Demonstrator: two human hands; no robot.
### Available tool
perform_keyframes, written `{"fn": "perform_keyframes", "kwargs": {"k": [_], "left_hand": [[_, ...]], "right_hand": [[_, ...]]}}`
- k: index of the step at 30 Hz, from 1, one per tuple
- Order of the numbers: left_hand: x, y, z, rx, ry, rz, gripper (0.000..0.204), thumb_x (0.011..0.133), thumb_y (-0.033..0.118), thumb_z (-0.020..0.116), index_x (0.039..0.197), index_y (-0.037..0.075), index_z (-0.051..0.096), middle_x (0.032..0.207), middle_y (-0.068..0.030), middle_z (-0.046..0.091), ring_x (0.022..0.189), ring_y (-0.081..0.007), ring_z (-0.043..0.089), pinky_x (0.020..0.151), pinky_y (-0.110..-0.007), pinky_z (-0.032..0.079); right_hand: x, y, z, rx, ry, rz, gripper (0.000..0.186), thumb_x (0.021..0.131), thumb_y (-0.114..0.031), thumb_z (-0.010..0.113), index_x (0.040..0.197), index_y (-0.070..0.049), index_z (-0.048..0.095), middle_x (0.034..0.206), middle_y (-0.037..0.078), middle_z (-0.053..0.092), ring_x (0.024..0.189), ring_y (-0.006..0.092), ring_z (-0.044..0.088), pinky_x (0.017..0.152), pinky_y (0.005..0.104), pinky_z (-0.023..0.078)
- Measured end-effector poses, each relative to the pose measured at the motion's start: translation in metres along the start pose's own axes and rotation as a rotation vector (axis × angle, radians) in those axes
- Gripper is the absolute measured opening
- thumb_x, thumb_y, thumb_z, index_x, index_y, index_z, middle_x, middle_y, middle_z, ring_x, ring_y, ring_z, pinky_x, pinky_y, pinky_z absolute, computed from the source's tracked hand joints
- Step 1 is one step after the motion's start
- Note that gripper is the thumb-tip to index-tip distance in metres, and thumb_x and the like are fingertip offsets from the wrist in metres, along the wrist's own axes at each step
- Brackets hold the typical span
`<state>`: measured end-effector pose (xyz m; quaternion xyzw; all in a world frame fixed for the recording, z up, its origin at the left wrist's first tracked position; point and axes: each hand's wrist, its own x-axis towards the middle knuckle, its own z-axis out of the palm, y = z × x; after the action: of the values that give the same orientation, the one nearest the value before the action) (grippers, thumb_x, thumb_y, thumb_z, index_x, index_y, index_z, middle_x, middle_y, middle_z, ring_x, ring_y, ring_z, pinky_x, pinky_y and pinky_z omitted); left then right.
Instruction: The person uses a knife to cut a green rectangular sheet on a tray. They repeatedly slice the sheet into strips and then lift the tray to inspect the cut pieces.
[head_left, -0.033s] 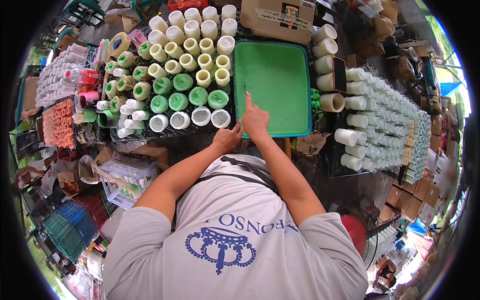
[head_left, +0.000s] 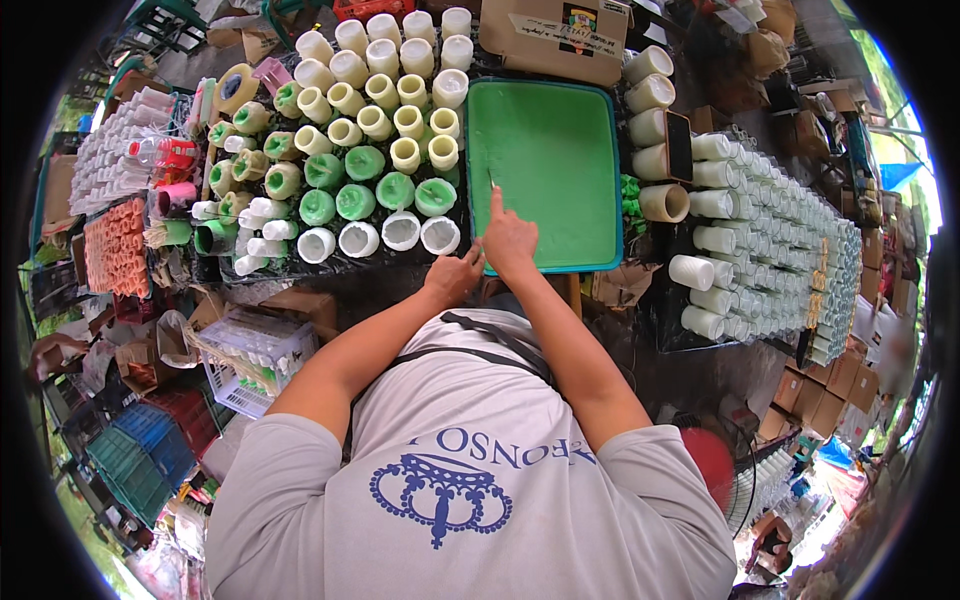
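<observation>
A rectangular tray (head_left: 575,270) with a blue-green rim holds a smooth, flat green layer (head_left: 560,170). Over its near left part is my right hand (head_left: 511,238), index finger stretched forward and the other fingers curled under. A thin sliver shows at that fingertip, touching the green surface; it is too small to name. My left hand (head_left: 454,276) is at the tray's near left corner, its fingers closed at the rim. Left of the tray, white cups (head_left: 440,236) and green-filled cups (head_left: 435,197) stand in rows, with cream cups (head_left: 443,152) behind them.
A cardboard box (head_left: 555,40) sits behind the tray. Along its right are white candles (head_left: 650,93), a phone (head_left: 678,148) and a cream cylinder (head_left: 664,203). Many glasses (head_left: 760,240) cover the right table. A tape roll (head_left: 236,89) lies far left; a pale crate (head_left: 262,352) stands below.
Both hands keep their places at the tray. The view has shifted very slightly; nothing else has visibly moved.
</observation>
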<state>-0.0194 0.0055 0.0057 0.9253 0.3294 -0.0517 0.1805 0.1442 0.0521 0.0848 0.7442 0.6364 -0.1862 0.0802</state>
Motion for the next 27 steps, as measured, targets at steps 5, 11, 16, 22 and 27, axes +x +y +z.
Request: {"fn": "perform_keyframes", "kwargs": {"k": [5,11,16,22,27], "left_hand": [[-0.005,0.006,-0.007,0.009,0.050,-0.035,0.051,0.091,0.016,0.063,0.141,0.008,0.065,0.160,-0.0196,0.052,0.071,-0.0269,0.077,0.066,-0.042,0.058],[-0.010,0.006,0.000,0.070,0.152,-0.041,0.044,0.092,0.019,0.065,0.135,0.011,0.068,0.159,-0.0158,0.055,0.077,-0.0229,0.076,0.066,-0.039,0.055],[-0.018,0.014,-0.014,0.060,0.120,-0.064,0.041,0.091,0.022,0.067,0.130,0.011,0.071,0.158,-0.0132,0.056,0.078,-0.0213,0.075,0.067,-0.039,0.053],[-0.016,0.013,-0.012,0.088,0.133,-0.048,0.042,0.090,0.022,0.066,0.130,0.012,0.072,0.158,-0.0132,0.057,0.080,-0.0206,0.075,0.067,-0.039,0.054],[-0.014,0.012,-0.010,0.093,0.157,-0.038,0.040,0.091,0.020,0.065,0.129,0.011,0.072,0.156,-0.0133,0.058,0.080,-0.0207,0.075,0.070,-0.039,0.055]], "right_hand": [[-0.018,0.005,0.010,-0.021,0.049,-0.019,0.089,0.090,-0.036,0.077,0.165,-0.012,0.036,0.101,0.011,0.077,0.085,0.0297,0.077,0.081,0.0467,0.052],[-0.043,0.010,0.017,-0.035,0.041,-0.071,0.086,0.091,-0.033,0.076,0.164,-0.009,0.037,0.101,0.011,0.077,0.086,0.0300,0.076,0.081,0.0472,0.052],[-0.067,0.015,0.019,-0.021,0.092,-0.091,0.081,0.088,-0.023,0.072,0.162,-0.009,0.042,0.095,0.012,0.076,0.081,0.0304,0.075,0.079,0.0474,0.053],[-0.090,0.020,0.023,-0.035,0.016,-0.080,0.078,0.090,-0.020,0.067,0.162,-0.008,0.042,0.096,0.013,0.077,0.082,0.0304,0.075,0.085,0.0489,0.052],[-0.107,0.024,0.017,0.020,-0.001,-0.091,0.074,0.089,-0.018,0.065,0.160,-0.006,0.046,0.089,0.013,0.077,0.075,0.0304,0.075,0.081,0.0475,0.050]]}}
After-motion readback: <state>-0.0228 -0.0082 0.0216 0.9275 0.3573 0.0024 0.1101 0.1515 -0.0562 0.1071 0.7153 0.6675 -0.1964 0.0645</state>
